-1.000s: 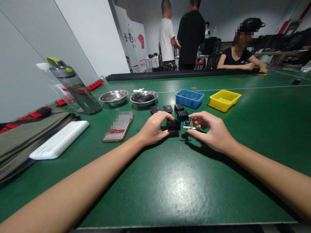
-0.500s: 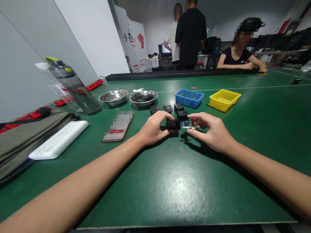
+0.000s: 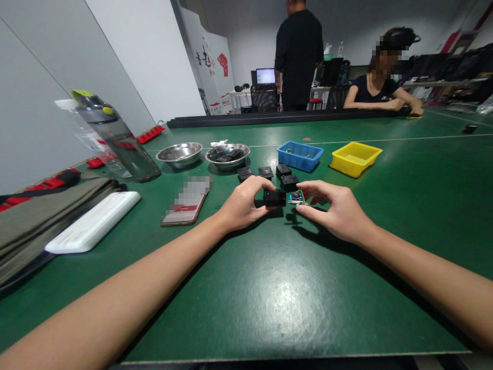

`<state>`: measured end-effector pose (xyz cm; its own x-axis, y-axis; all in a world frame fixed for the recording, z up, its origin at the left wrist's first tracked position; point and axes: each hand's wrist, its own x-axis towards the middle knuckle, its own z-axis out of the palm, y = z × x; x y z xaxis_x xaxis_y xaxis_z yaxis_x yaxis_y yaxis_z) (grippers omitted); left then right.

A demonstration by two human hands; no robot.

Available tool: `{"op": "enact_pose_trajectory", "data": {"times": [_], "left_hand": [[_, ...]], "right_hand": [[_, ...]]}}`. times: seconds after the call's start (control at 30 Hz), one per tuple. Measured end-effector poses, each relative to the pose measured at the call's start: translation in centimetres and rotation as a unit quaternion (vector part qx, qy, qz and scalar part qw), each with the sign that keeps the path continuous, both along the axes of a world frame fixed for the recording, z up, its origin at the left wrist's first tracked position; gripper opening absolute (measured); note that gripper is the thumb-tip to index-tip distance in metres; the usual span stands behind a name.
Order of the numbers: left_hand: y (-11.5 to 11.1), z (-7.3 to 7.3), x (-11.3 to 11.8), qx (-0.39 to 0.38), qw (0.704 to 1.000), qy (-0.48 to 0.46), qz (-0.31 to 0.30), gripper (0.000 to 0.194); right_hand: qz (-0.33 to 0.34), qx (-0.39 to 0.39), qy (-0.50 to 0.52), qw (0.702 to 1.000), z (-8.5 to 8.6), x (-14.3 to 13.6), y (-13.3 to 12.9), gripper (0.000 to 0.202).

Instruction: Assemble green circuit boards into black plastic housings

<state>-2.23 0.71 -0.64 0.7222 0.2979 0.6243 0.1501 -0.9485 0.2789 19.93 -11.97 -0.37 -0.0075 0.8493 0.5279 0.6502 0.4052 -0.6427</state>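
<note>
Between the thumb and fingers of my left hand (image 3: 248, 203) is a small black plastic case (image 3: 275, 198), held above the green table. My right hand (image 3: 333, 205) pinches a small circuit board (image 3: 297, 197) with blue and silvery parts on it. A narrow gap separates the board from the right end of the case. Just beyond my hands stand several more black cases (image 3: 289, 182) in a loose group. Under my right fingers lies a flat dark piece (image 3: 322, 201), partly hidden.
Behind the cases are a metal bowl (image 3: 179, 155), a second bowl (image 3: 228, 156) with black parts, a blue bin (image 3: 300, 156) holding small parts, and a yellow bin (image 3: 356, 159). A phone (image 3: 188, 201), white power bank (image 3: 94, 222) and bottle (image 3: 119, 139) stand left. A person (image 3: 379, 87) sits opposite.
The circuit board has turned slightly in my right fingers; my left hand and the case stay where they were. In the background, a person in white has gone from sight.
</note>
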Motion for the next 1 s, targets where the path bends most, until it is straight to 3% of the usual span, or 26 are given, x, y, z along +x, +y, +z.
{"op": "enact_pose_trajectory", "data": {"times": [1.0], "left_hand": [[-0.03,-0.04,-0.12,0.011,1.000,-0.005,0.003,0.028]], "right_hand": [[0.013,-0.009,-0.003,1.000,0.13,-0.10,-0.08,0.041]]}}
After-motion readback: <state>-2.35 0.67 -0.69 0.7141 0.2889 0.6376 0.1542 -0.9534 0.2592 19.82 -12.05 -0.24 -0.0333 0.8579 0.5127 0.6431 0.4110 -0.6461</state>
